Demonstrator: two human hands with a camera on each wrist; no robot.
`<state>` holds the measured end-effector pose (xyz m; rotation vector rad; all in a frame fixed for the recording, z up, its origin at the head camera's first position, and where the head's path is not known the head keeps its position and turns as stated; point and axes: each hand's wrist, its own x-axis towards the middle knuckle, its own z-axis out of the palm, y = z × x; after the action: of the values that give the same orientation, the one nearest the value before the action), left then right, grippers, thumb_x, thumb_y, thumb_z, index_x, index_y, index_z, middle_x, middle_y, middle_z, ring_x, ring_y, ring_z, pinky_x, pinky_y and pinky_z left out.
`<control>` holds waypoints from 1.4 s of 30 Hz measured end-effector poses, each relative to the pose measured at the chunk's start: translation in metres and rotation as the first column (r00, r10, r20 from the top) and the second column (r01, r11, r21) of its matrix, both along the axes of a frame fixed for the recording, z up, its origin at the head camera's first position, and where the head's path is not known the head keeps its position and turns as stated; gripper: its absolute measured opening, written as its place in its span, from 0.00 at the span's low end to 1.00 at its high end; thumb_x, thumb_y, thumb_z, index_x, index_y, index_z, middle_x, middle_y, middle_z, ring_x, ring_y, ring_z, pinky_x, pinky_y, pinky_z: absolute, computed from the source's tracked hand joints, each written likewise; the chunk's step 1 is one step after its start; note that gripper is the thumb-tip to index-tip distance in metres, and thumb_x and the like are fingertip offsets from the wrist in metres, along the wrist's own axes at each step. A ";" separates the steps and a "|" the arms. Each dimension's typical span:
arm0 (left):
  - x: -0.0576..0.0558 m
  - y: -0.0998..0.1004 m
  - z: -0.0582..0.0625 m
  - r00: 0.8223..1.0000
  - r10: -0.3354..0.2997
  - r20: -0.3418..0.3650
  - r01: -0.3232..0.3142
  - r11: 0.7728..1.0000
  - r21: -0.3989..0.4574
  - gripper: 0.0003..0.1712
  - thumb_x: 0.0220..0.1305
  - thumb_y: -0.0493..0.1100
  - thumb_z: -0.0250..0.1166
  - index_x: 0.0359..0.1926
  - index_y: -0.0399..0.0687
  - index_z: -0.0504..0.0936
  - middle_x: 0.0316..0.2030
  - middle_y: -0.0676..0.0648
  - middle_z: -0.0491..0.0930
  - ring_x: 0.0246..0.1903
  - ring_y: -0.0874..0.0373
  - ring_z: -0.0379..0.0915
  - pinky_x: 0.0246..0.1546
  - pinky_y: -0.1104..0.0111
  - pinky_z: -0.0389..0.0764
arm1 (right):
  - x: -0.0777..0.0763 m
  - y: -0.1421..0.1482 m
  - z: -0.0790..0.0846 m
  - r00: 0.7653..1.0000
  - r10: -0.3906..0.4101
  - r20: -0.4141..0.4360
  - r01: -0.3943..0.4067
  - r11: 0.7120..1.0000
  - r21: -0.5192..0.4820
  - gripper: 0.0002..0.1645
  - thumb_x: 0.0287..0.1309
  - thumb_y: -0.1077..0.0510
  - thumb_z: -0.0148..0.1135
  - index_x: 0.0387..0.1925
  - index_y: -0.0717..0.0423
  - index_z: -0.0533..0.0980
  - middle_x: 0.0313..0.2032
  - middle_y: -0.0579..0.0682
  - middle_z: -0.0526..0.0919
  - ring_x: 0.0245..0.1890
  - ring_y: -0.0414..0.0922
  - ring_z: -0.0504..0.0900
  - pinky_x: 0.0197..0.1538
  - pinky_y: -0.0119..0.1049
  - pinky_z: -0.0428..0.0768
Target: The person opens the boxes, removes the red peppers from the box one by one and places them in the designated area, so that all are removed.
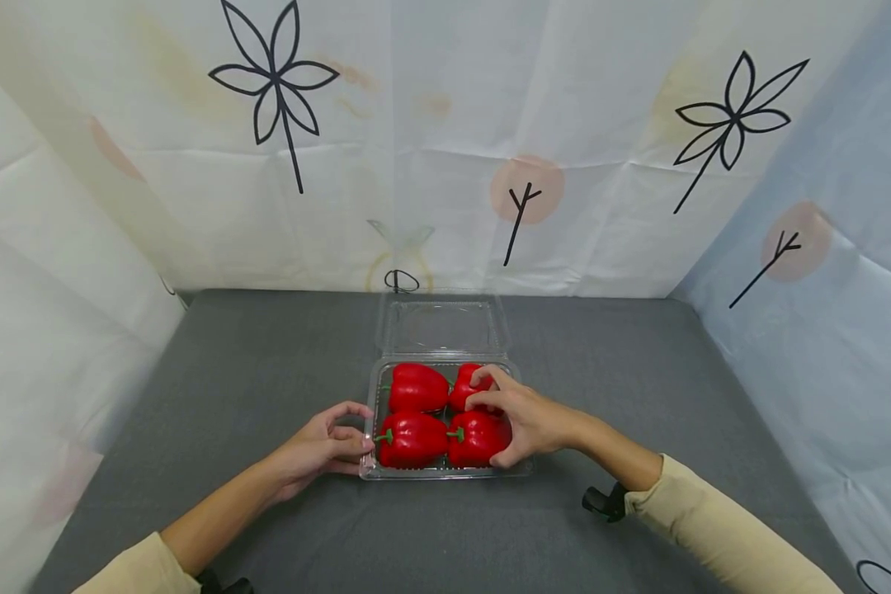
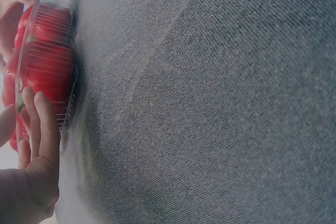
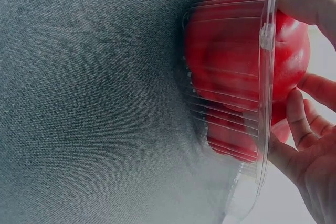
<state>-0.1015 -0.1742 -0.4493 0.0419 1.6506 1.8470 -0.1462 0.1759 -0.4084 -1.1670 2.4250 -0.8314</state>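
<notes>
- At far left, a pale patterned cloth (image 1: 52,272) rises beside the grey tabletop (image 1: 282,355); the left sleeve (image 1: 137,569) and a dark band at that wrist are cut off by the lower edge.
- The left hand (image 1: 322,450) comes in from the lower left, its fingers rather straight and spread, the tips against the box's left side; it grips no pepper.
- The clear plastic box (image 1: 445,475) sits flat on the tabletop, its lid (image 1: 440,326) swung open at the back, near the back cloth (image 1: 438,124). The lid is so transparent that its edges are hard to make out.
- In the box's left half lie the back left pepper (image 1: 416,388) and the front left pepper (image 1: 413,444), both red.
- In its right half, the right hand (image 1: 527,417) holds the front right pepper (image 1: 478,437), thumb at the front and bent fingers behind. These fingers partly cover the back right pepper (image 1: 460,386); whether they touch it, I cannot tell.
- Farther right are a black wrist band (image 1: 605,503) and the right sleeve (image 1: 728,528), cut off below.
</notes>
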 end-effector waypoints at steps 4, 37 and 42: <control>0.000 0.000 0.001 1.000 -0.001 0.002 0.001 1.000 -0.005 0.29 0.66 0.39 0.67 0.62 0.40 0.62 0.34 0.46 0.84 0.34 0.53 0.82 0.46 0.55 0.84 | -0.001 0.000 0.001 1.000 0.005 0.008 -0.005 1.000 -0.003 0.36 0.38 0.55 0.78 0.54 0.53 0.76 0.62 0.50 0.61 0.59 0.47 0.67 0.51 0.37 0.81; 0.001 0.001 0.001 1.000 0.009 0.007 -0.008 1.000 -0.028 0.29 0.66 0.39 0.67 0.62 0.40 0.63 0.34 0.45 0.84 0.33 0.52 0.82 0.45 0.55 0.84 | -0.004 0.001 0.000 0.999 0.009 0.037 -0.008 1.000 -0.017 0.34 0.38 0.56 0.77 0.52 0.53 0.76 0.61 0.51 0.62 0.59 0.46 0.65 0.52 0.38 0.80; 0.001 0.001 0.000 1.000 0.007 0.005 -0.007 0.999 -0.031 0.29 0.66 0.39 0.67 0.62 0.40 0.63 0.34 0.45 0.84 0.33 0.52 0.82 0.45 0.56 0.84 | -0.004 0.002 0.000 0.998 0.007 0.060 -0.005 1.000 -0.028 0.34 0.39 0.56 0.76 0.53 0.53 0.76 0.61 0.51 0.62 0.60 0.47 0.65 0.52 0.38 0.80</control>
<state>-0.1007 -0.1729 -0.4490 0.0181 1.6777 1.8249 -0.1505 0.1777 -0.4086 -1.1419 2.3677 -0.8881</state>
